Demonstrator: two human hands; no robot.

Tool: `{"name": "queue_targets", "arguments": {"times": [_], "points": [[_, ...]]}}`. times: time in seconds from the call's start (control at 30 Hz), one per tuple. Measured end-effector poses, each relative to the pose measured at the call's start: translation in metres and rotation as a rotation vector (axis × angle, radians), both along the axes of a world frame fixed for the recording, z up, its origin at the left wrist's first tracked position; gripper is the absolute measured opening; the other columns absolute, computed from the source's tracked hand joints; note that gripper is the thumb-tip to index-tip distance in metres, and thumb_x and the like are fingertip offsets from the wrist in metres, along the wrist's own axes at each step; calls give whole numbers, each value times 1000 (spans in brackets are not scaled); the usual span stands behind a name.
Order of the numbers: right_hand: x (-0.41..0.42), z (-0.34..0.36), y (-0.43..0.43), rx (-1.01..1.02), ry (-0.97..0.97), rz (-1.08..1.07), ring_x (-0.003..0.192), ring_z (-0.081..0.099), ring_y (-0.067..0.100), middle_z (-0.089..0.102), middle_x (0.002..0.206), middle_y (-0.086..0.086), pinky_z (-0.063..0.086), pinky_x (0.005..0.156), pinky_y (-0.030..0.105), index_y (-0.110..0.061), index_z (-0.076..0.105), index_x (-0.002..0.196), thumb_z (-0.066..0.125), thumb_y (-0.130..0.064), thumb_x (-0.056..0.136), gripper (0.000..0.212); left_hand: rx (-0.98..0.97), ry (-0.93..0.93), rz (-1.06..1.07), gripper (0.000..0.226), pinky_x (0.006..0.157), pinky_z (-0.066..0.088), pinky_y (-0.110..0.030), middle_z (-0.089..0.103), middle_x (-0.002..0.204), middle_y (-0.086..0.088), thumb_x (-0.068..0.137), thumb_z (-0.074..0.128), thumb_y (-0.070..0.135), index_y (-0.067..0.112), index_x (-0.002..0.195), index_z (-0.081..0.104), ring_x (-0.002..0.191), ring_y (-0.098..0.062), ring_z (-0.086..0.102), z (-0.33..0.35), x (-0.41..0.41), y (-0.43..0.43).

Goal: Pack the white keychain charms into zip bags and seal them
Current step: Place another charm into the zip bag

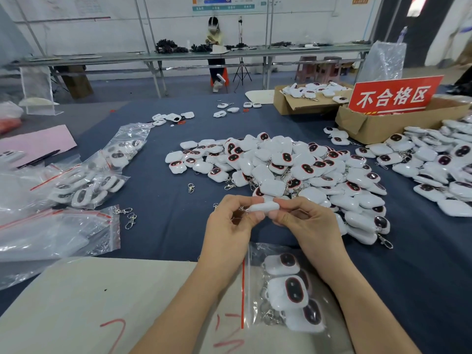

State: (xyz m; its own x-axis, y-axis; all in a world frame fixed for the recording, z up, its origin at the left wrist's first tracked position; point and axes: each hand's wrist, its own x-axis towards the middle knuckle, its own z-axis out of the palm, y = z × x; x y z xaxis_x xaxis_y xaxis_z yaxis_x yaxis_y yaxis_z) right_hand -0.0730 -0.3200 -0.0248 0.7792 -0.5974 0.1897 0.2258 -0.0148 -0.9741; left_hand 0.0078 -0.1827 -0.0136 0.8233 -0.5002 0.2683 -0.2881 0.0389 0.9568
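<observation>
My left hand point(229, 221) and my right hand point(304, 221) both pinch one white keychain charm point(264, 207) between them, edge-on, above the blue table cloth. Its metal clasp hangs by my left fingers. Below my wrists lies a clear zip bag point(258, 282) with a red seal line, holding three white charms with dark oval faces. A large heap of loose white charms point(281, 164) spreads just beyond my hands.
Filled zip bags point(97, 172) and empty bags point(51, 233) lie at the left. Loose clasps point(130, 221) sit near them. Cardboard boxes point(370, 126) with a red sign stand at the back right beside another charm pile point(439, 162). A beige sheet point(89, 302) covers the near edge.
</observation>
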Motion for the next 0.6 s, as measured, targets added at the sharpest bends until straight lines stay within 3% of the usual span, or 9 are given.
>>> {"name": "queue_targets", "arguments": {"times": [0.13,0.3,0.37,0.5,0.6], "points": [[0,2,1,14,-2,2,84,73,12,78,91,2,57,75,18,-15,77,94,81,-20,68,26,0,-8,0,25,79,49,-13,73,100,5,92,71,8,32,99,73,87,-4,65,0,0,1],[0,6,4,33,12,53,72,73,15,77,82,5,57,67,18,-25,80,84,79,-23,72,12,26,29,-10,33,86,54,-20,71,107,12,101,61,12,43,110,67,91,0,65,1,2,0],[0,7,6,21,-3,106,71,72,14,77,83,4,57,67,19,-30,80,84,76,-24,73,12,17,60,-33,28,82,54,-17,72,102,10,103,57,15,36,117,67,88,4,64,1,4,1],[0,9,7,-65,-11,150,79,71,14,75,102,-6,58,71,22,-37,76,95,76,-27,74,23,18,106,-98,24,72,49,-14,74,91,6,106,51,16,26,113,71,79,1,62,1,5,3],[0,8,7,-102,-5,166,86,73,17,75,108,-6,59,74,24,-29,74,105,75,-29,78,27,29,71,-128,26,75,50,-16,75,92,11,107,50,17,24,112,74,79,0,62,1,5,3]]}}
